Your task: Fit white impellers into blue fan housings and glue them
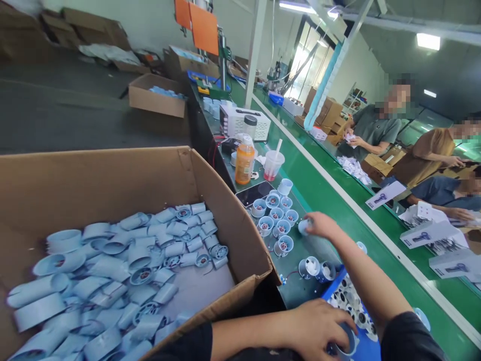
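My right hand (pixel 322 225) reaches out over the bench with its fingers closed on a light-blue cylindrical housing (pixel 302 227). Just left of it stands a group of similar blue housings (pixel 276 214), open ends up, with motor-like parts inside. My left hand (pixel 319 328) is low in the view, fingers curled round another light-blue housing (pixel 349 342), partly hidden by the fingers. Between the hands, two more housings (pixel 309 267) sit on the bench, one with white material inside and a thin wire beside it. A blue bin (pixel 370 346) of small white-and-black parts lies beside my left hand.
A large cardboard box (pixel 233 296) of loose blue housings fills the left side. Behind the housings are a phone (pixel 255 193), an orange bottle (pixel 244 164), a plastic cup (pixel 273 164) and a white device (pixel 246 122). A green conveyor (pixel 338 215) runs along the right; people work across it.
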The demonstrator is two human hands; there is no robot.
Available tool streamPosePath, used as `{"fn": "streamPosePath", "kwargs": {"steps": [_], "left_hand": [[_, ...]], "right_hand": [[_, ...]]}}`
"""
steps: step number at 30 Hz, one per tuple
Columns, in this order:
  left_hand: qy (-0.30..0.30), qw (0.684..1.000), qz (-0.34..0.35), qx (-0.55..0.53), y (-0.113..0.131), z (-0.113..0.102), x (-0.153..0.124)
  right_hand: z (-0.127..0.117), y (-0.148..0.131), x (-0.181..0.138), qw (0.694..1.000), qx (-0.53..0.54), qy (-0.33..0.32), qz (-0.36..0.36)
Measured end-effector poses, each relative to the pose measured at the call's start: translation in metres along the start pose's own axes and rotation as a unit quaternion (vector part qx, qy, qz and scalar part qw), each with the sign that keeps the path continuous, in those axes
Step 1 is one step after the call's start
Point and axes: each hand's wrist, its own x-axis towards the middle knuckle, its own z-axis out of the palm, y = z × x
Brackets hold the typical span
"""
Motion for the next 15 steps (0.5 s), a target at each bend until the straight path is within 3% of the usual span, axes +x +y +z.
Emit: {"fn": "streamPosePath", "kwargs": {"steps": [5,9,12,15], "left_hand": [[0.008,0.999,-0.03,-0.028,-0.006,-0.001,0.0],[0.022,0.998,-0.018,-0.05,-0.007,-0.001,-0.004],[0.028,0.997,0.004,-0.078,-0.005,-0.002,-0.006],[0.033,0.994,-0.003,-0.106,-0.001,-0.004,-0.008]], "right_hand": [[-0.017,0.028,0.041,0.987,0.003,0.089,0.132],[-0.012,0.028,0.04,0.976,0.016,0.127,0.176],[-0.013,0.033,0.01,0.982,0.032,0.13,0.133],[-0.011,0.041,-0.046,0.993,0.064,0.094,0.033]]}}
